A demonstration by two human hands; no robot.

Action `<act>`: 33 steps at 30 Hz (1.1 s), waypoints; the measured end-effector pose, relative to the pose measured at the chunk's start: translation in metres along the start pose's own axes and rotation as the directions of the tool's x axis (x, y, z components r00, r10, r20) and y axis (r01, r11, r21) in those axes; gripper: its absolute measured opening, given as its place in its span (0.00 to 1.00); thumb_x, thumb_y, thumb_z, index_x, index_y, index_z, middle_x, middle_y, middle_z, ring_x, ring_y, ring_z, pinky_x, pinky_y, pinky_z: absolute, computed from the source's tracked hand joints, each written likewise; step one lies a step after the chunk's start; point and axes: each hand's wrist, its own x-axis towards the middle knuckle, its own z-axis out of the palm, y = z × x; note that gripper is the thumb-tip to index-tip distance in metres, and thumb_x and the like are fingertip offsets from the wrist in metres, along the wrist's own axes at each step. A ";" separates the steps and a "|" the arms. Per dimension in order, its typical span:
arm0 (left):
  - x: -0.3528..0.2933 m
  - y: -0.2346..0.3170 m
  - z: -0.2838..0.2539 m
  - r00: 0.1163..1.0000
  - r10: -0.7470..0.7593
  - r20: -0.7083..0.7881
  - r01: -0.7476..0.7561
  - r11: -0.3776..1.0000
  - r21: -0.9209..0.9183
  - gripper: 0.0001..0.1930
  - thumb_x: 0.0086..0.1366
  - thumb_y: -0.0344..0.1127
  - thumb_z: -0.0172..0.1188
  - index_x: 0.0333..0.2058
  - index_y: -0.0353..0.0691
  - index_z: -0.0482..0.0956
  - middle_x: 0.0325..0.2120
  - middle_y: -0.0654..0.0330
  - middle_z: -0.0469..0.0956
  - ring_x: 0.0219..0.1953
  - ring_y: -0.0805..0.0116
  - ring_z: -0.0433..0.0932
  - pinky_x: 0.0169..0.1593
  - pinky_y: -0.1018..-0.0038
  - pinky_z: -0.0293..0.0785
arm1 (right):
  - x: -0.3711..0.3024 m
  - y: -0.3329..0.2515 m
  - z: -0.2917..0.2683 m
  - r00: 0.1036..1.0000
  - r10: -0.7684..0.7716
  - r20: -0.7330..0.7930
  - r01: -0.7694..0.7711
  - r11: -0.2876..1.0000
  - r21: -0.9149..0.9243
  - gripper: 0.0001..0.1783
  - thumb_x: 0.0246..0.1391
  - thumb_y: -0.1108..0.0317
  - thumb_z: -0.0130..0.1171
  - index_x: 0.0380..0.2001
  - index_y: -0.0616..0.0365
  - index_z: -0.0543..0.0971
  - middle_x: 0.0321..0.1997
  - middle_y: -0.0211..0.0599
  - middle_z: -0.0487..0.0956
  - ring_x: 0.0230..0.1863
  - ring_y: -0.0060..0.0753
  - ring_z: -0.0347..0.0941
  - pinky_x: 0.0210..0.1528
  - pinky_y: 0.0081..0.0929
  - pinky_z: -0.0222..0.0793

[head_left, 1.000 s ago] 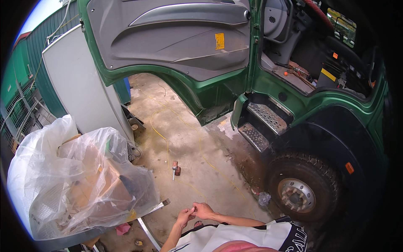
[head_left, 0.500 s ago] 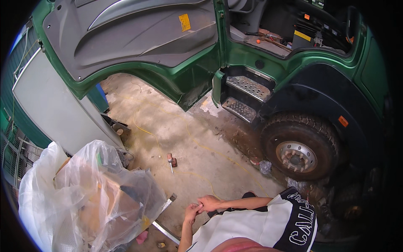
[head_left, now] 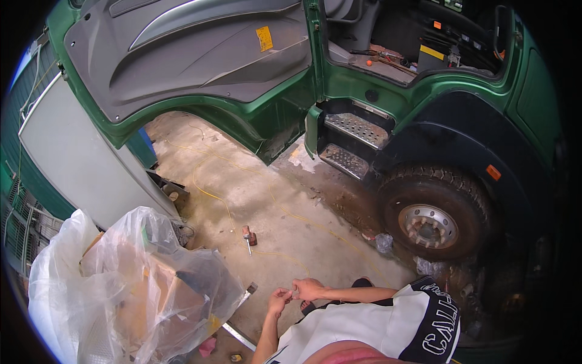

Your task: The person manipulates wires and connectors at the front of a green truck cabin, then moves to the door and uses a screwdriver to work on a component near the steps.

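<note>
My left hand [head_left: 279, 300] and my right hand [head_left: 308, 288] meet in front of my body, above the concrete floor. The fingers of both are bent and pressed together, with the fingertips touching or nearly so. Whatever may be between them is too small to make out. On the floor beyond my hands lies a reddish-brown tool [head_left: 247, 233] with a thin silver shank. Left of my hands, a silver metal bar [head_left: 240, 335] sticks out from beneath clear plastic sheeting [head_left: 139, 273] draped over cardboard boxes.
A green truck cab stands ahead, its door [head_left: 200, 67] swung open. Metal steps [head_left: 356, 128] and a large wheel [head_left: 428, 225] are on the right. A yellow cable [head_left: 209, 193] winds over the floor. At the left leans a pale panel [head_left: 91, 145].
My hands have shifted slightly, and the fingertips are drawn a little apart from their earlier overlap. My sandalled foot shows more beside them. The floor tool has stayed put.
</note>
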 end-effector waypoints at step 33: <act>0.109 0.018 0.200 0.908 -0.303 0.291 0.215 0.930 0.298 0.08 0.68 0.36 0.61 0.40 0.38 0.80 0.32 0.60 0.82 0.31 0.69 0.81 0.35 0.74 0.80 | -0.077 0.179 -0.062 0.928 0.272 -0.255 -0.171 0.918 0.358 0.31 0.44 0.36 0.69 0.22 0.58 0.78 0.25 0.44 0.80 0.30 0.46 0.77 0.34 0.41 0.70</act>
